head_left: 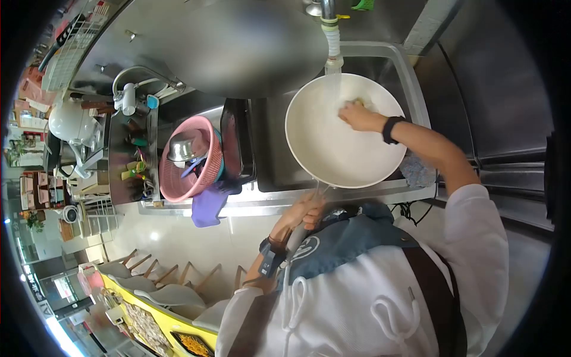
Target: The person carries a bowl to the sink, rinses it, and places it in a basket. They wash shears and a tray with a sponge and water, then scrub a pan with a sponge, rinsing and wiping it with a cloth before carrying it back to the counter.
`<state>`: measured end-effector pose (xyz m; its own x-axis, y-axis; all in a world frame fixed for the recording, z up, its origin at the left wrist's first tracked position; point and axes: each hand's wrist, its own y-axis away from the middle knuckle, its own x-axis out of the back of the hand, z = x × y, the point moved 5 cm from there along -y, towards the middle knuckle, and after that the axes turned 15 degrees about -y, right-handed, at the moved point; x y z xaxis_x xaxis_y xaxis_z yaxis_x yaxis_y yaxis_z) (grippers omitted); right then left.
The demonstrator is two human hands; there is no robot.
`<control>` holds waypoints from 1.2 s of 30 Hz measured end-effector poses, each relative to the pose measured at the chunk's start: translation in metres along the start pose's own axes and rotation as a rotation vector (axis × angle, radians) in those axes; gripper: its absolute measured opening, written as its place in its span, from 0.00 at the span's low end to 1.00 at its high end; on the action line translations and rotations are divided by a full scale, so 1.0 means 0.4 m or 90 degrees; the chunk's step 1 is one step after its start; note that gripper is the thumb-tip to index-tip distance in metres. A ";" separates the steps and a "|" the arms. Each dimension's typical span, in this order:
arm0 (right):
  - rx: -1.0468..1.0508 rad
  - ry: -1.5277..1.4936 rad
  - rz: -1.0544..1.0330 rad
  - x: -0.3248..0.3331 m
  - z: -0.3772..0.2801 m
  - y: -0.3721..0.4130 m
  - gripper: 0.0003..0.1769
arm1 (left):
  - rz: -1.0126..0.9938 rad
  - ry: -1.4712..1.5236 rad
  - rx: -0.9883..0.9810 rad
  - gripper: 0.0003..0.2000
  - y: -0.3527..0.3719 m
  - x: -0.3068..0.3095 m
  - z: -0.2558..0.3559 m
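Note:
A large white pan (339, 157) sits tilted over the sink (270, 160), its pale inside facing me. My left hand (304, 213) is closed around the pan's handle at the front edge of the sink. Inside the pan, my right hand (358, 116) presses a small yellowish-green pad (360, 102) against the upper wall; my fingers hide most of it. Above the pan's far rim hangs a tap with a white ribbed hose (332, 44), and what looks like water runs from it into the pan.
Left of the pan, a pink basket (168, 178) holds a metal bowl (181, 150). A purple cloth (208, 207) hangs over the counter edge. A grey-blue cloth (417, 171) lies right of the pan. A large blurred metal surface (256, 47) fills the upper middle.

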<state>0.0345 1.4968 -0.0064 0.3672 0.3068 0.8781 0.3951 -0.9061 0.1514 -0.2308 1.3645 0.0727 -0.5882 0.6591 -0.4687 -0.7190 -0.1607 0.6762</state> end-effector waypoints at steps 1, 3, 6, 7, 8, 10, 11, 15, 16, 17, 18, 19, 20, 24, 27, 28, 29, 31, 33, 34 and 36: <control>-0.049 -0.065 -0.082 0.000 -0.017 0.050 0.06 | 0.000 0.015 -0.005 0.03 -0.004 0.002 -0.003; -0.137 -0.212 -0.260 -0.028 -0.099 0.125 0.06 | -0.008 0.035 -0.017 0.03 -0.019 0.011 -0.004; -0.067 -0.296 -0.131 -0.012 -0.165 0.067 0.08 | -0.024 0.033 -0.024 0.04 -0.046 0.037 -0.011; -0.012 -0.295 -0.020 0.012 -0.180 0.053 0.10 | -0.028 0.031 -0.025 0.04 -0.049 0.044 -0.016; -0.020 -0.318 0.044 0.053 -0.154 0.041 0.12 | -0.033 0.038 -0.030 0.04 -0.049 0.048 -0.020; -0.213 -0.444 0.032 0.153 -0.051 -0.005 0.18 | -0.044 0.051 -0.039 0.04 -0.047 0.052 -0.022; -0.256 -0.388 0.076 0.209 -0.012 -0.012 0.19 | -0.033 0.066 -0.035 0.04 -0.044 0.054 -0.024; -0.212 -0.312 0.087 0.230 0.054 -0.013 0.22 | 0.009 0.104 -0.019 0.03 -0.035 0.058 -0.030; -0.192 -0.283 0.064 0.192 0.038 -0.009 0.22 | 0.018 0.107 -0.016 0.03 -0.036 0.059 -0.030; -0.183 -0.179 0.010 0.147 0.021 0.002 0.24 | 0.016 0.108 -0.022 0.03 -0.039 0.059 -0.030; -0.215 -0.049 -0.060 0.034 0.064 -0.002 0.24 | 0.013 0.109 -0.028 0.03 -0.041 0.059 -0.029; -0.270 -0.052 -0.045 0.000 0.037 0.018 0.22 | 0.012 0.108 -0.033 0.03 -0.047 0.062 -0.029; -0.240 -0.019 -0.045 -0.051 0.029 0.015 0.22 | 0.012 0.092 -0.030 0.03 -0.048 0.061 -0.029; 0.013 -0.216 0.087 -0.119 -0.099 -0.043 0.17 | 0.016 0.038 -0.029 0.03 -0.048 0.061 -0.023; 0.193 -0.308 -0.095 -0.105 -0.237 0.021 0.17 | 0.021 0.025 -0.020 0.03 -0.052 0.078 -0.012; 0.200 -0.312 -0.265 -0.099 -0.269 0.057 0.20 | 0.022 0.027 -0.018 0.03 -0.054 0.081 -0.010; 0.107 -0.325 -0.356 -0.073 -0.263 0.093 0.20 | 0.015 0.047 -0.021 0.03 -0.055 0.081 -0.013; 0.090 -0.194 -0.339 -0.066 -0.176 0.122 0.18 | 0.000 0.086 -0.028 0.03 -0.058 0.080 -0.022; 0.030 -0.006 -0.262 -0.097 -0.063 0.134 0.18 | -0.005 0.099 -0.010 0.03 -0.063 0.077 -0.035; -0.023 0.118 -0.191 -0.096 -0.030 0.120 0.19 | -0.008 0.105 -0.002 0.04 -0.066 0.075 -0.035; -0.108 0.067 -0.189 -0.134 0.030 0.035 0.20 | -0.032 0.059 -0.011 0.04 -0.070 0.065 -0.027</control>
<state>0.0306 1.4712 -0.0568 0.1650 0.5409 0.8247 0.3230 -0.8197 0.4730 -0.2300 1.3780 0.0356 -0.5830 0.5954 -0.5529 -0.7539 -0.1427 0.6413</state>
